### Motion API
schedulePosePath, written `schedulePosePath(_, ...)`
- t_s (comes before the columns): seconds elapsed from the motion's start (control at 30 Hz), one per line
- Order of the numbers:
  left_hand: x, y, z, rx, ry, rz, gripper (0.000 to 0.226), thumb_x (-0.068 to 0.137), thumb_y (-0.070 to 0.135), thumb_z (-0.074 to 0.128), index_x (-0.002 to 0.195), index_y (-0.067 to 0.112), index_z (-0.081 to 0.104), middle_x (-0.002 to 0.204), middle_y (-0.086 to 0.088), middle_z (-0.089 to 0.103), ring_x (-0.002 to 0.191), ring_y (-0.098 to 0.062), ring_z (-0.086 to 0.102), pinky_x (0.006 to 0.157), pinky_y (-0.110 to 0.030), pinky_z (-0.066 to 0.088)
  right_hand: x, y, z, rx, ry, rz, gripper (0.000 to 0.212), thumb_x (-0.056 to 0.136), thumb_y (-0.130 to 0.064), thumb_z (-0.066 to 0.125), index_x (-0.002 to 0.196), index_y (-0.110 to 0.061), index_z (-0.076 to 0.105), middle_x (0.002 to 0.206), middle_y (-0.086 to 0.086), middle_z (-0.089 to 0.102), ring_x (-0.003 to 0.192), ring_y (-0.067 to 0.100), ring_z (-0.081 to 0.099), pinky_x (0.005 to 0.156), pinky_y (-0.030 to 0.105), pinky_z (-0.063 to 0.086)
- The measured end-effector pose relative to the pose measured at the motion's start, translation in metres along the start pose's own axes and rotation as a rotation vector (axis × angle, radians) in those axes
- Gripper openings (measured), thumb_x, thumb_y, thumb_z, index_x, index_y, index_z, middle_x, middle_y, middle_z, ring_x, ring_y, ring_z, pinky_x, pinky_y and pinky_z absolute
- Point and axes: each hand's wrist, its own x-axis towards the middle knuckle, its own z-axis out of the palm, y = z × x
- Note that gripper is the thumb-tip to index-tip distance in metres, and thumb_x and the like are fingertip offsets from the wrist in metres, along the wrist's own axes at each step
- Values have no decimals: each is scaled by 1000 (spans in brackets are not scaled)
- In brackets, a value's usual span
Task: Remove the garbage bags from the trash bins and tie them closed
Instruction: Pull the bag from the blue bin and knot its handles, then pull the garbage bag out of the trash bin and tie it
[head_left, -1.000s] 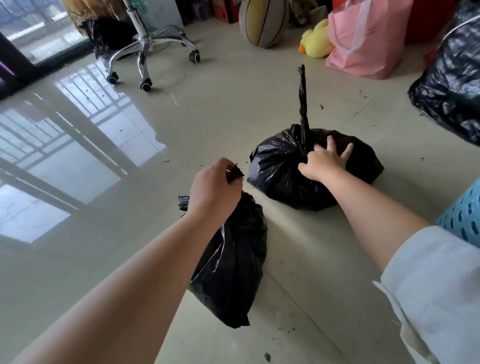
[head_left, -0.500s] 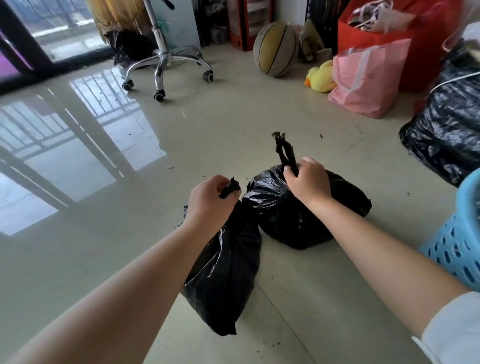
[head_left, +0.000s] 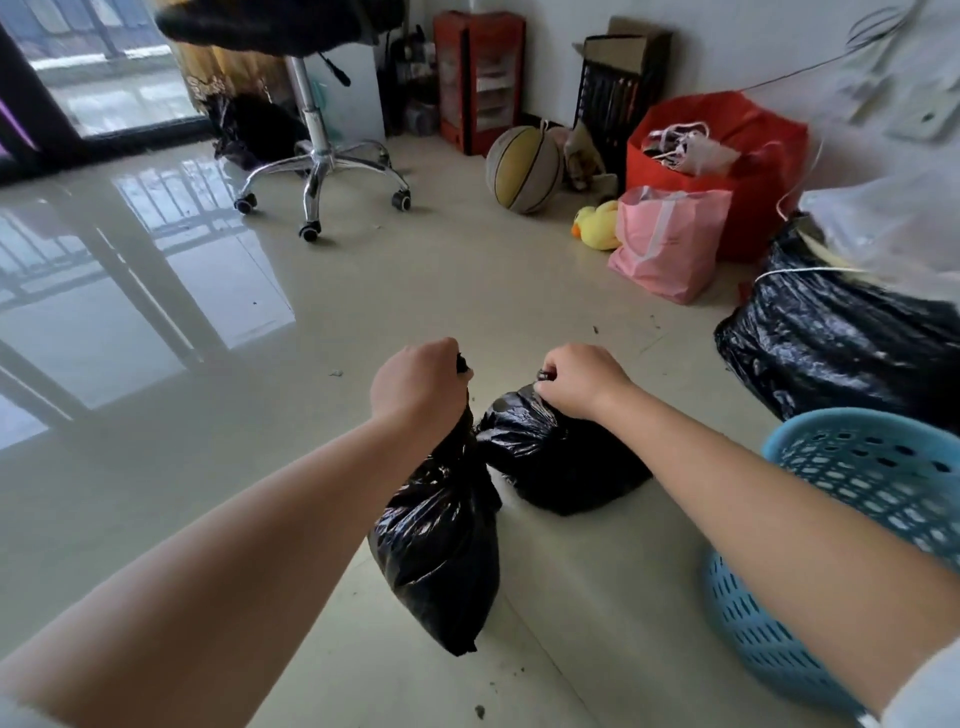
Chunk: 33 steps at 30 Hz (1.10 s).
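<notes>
My left hand (head_left: 415, 384) grips the neck of 1 long black plastic garbage bag (head_left: 441, 545); my right hand (head_left: 582, 382) grips the rounder black bag (head_left: 561, 462), both left of the blue perforated bin (head_left: 852, 509).

Both small garbage bags are glossy black: one (head_left: 441, 540) hangs nearest the camera, the other (head_left: 561, 462) just beyond it on the pale beige floor (head_left: 363, 322). Right of them stands a light blue bin (head_left: 857, 519) with a pattern of small slots. Beyond the bin lies a large black bag (head_left: 831, 353). Farther back are a pink tote (head_left: 670, 244), a yellow duck toy (head_left: 597, 226), a red sack (head_left: 727, 150) and a tan ball (head_left: 524, 169) with dark lines.
</notes>
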Motion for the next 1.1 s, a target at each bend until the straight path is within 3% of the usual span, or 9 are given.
schedulePosePath(0.07,-5,7,-26,27,-38,0,26,95,23,44,105,1,54,107,-19,61,96,-34,57,66,-33,36,-4,-9,-32,51,3,12,23,89,-18,46,91,2,57,109,24,60,107,36,52,85,36,44)
schedulePosePath(0.13,-9,16,-59,23,-56,-4,27,96,23,41,106,1,52,108,-19,60,97,-34,57,66,-33,34,-11,-18,-67,66,66,4,29,92,-19,42,101,4,56,116,24,55,114,35,45,92,38,40)
schedulePosePath(0.23,-9,42,-122,3,-74,-4,27,96,24,40,105,1,51,107,-19,59,92,-32,56,64,-33,33,-29,-34,-132,82,124,-37,31,93,-19,41,105,5,55,118,23,52,116,34,41,92,39,38)
schedulePosePath(0.5,11,156,-345,47,-98,95,30,97,26,36,110,1,48,113,-19,58,102,-34,54,70,-33,34,-74,-66,-383,-103,75,-211,32,96,-22,35,109,4,50,126,22,45,122,34,34,102,43,30)
schedulePosePath(0.67,16,237,-454,121,-146,198,34,98,27,33,113,1,49,115,-17,59,103,-31,56,76,-35,44,-116,-51,-517,-135,129,-165,36,96,-21,33,118,4,46,130,23,44,123,34,35,104,43,28)
schedulePosePath(0.83,28,304,-504,218,-181,394,27,98,19,37,116,3,49,115,-13,60,100,-29,60,66,-32,41,-161,-29,-603,-184,111,11,31,97,-20,32,109,3,48,127,22,45,122,31,36,100,42,31)
schedulePosePath(0.97,28,364,-521,288,-245,605,30,95,10,39,121,0,50,120,-15,58,109,-33,58,81,-41,49,-211,-17,-631,-272,79,219,37,97,-24,32,121,2,44,131,21,42,125,33,35,103,44,32)
schedulePosePath(1.1,-4,431,-524,328,-268,904,30,92,3,40,121,-3,49,119,-21,58,109,-37,57,82,-41,50,-280,5,-649,-241,149,521,39,97,-24,32,126,0,42,137,19,38,129,34,33,102,46,34)
